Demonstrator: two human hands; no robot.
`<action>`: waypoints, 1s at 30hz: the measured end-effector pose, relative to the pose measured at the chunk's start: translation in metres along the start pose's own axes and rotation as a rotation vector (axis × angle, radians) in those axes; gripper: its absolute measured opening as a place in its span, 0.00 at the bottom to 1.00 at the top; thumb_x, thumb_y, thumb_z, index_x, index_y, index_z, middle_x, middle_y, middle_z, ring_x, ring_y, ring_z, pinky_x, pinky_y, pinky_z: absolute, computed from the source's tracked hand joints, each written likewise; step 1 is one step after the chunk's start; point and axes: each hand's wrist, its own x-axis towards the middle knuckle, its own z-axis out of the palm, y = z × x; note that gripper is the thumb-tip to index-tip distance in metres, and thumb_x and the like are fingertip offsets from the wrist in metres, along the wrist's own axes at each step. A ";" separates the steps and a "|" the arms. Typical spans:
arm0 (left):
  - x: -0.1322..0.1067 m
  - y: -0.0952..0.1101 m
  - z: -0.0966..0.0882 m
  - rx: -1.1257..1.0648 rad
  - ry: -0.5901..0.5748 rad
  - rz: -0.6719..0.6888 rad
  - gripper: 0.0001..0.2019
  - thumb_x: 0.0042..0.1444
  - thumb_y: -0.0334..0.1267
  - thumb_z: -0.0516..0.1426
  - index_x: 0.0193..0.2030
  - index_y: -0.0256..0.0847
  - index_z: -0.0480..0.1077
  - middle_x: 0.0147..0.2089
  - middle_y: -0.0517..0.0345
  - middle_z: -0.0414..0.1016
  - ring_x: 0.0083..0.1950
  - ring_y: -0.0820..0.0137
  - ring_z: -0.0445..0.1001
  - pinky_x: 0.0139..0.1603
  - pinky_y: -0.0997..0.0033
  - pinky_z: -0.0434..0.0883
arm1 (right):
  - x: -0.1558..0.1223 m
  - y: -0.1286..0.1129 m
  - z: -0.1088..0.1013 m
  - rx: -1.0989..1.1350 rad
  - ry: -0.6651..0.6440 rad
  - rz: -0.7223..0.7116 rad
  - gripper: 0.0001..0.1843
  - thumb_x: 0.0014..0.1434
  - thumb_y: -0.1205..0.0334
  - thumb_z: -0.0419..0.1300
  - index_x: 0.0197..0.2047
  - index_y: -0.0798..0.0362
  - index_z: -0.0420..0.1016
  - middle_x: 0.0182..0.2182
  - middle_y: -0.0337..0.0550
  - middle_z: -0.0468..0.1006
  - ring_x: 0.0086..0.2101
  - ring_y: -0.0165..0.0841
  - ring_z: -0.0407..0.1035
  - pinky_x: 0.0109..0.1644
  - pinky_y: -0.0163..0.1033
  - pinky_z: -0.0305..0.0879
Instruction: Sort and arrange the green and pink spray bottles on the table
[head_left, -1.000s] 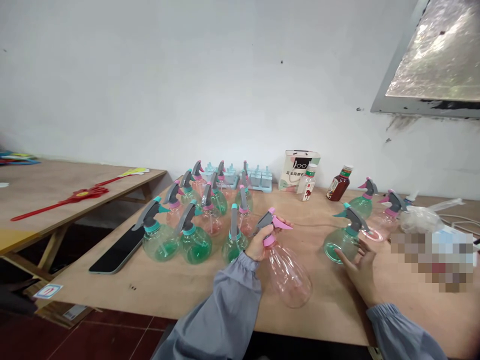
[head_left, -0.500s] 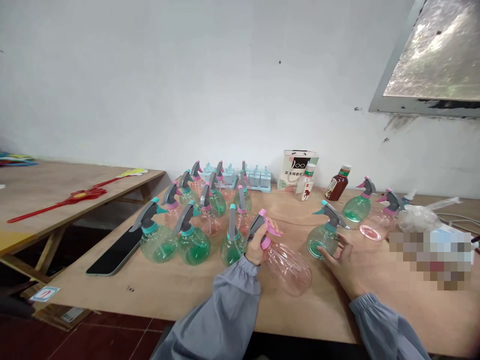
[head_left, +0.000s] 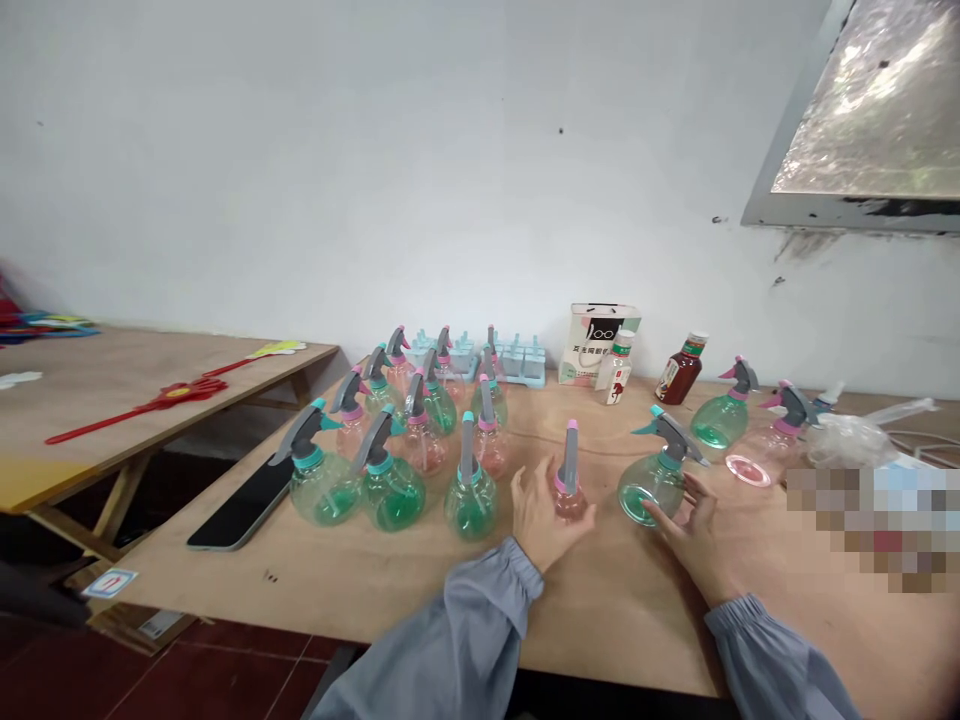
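Observation:
A pink spray bottle [head_left: 570, 503] with a grey trigger head stands upright on the table. My left hand [head_left: 546, 522] curves round its body, thumb in front and fingers at its left side, hiding the lower part. To the right is a green spray bottle [head_left: 643, 490] with a turquoise nozzle, slightly tilted. My right hand [head_left: 691, 530] grips it from its right side, thumb low on the front. Left of my hands, several green and pink spray bottles stand in rows, the closest being a green spray bottle [head_left: 471, 505].
A smartphone [head_left: 241, 508] lies at the table's left. Behind stand blue ice-pop moulds [head_left: 523, 362], a paper bag [head_left: 585, 345] and a dark red bottle [head_left: 681, 372]. More spray bottles and plastic wrap [head_left: 844, 440] are at right. A second table [head_left: 97, 385] holds red clappers.
My left hand has brought the pink spray bottle from lying tilted to upright, and its grip has gone from the trigger head to the body. My right hand stays at the green spray bottle.

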 end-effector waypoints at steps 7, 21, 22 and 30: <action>0.016 -0.022 0.023 0.140 -0.046 -0.058 0.30 0.55 0.44 0.62 0.63 0.41 0.62 0.63 0.39 0.71 0.67 0.49 0.69 0.71 0.38 0.56 | 0.001 -0.002 0.002 0.014 0.031 -0.013 0.50 0.42 0.28 0.70 0.58 0.51 0.61 0.53 0.55 0.67 0.53 0.50 0.69 0.57 0.63 0.69; 0.172 -0.065 0.075 0.119 0.159 -0.368 0.31 0.65 0.38 0.54 0.74 0.44 0.54 0.73 0.36 0.58 0.75 0.51 0.58 0.73 0.47 0.55 | -0.039 -0.021 0.017 0.243 -0.272 0.070 0.41 0.53 0.40 0.70 0.62 0.44 0.56 0.59 0.56 0.68 0.50 0.45 0.74 0.49 0.56 0.79; 0.173 -0.066 0.076 0.113 0.164 -0.376 0.32 0.65 0.37 0.55 0.74 0.43 0.53 0.74 0.35 0.57 0.76 0.50 0.56 0.73 0.47 0.55 | -0.039 -0.022 0.018 0.265 -0.288 0.074 0.41 0.53 0.41 0.70 0.62 0.43 0.55 0.59 0.55 0.68 0.51 0.45 0.74 0.51 0.56 0.78; 0.118 -0.015 0.088 -0.295 0.285 -0.318 0.31 0.69 0.46 0.49 0.74 0.40 0.45 0.75 0.37 0.53 0.77 0.57 0.55 0.75 0.53 0.54 | -0.047 -0.020 0.027 0.110 -0.220 0.057 0.40 0.64 0.40 0.59 0.69 0.47 0.46 0.65 0.58 0.60 0.65 0.48 0.61 0.68 0.63 0.60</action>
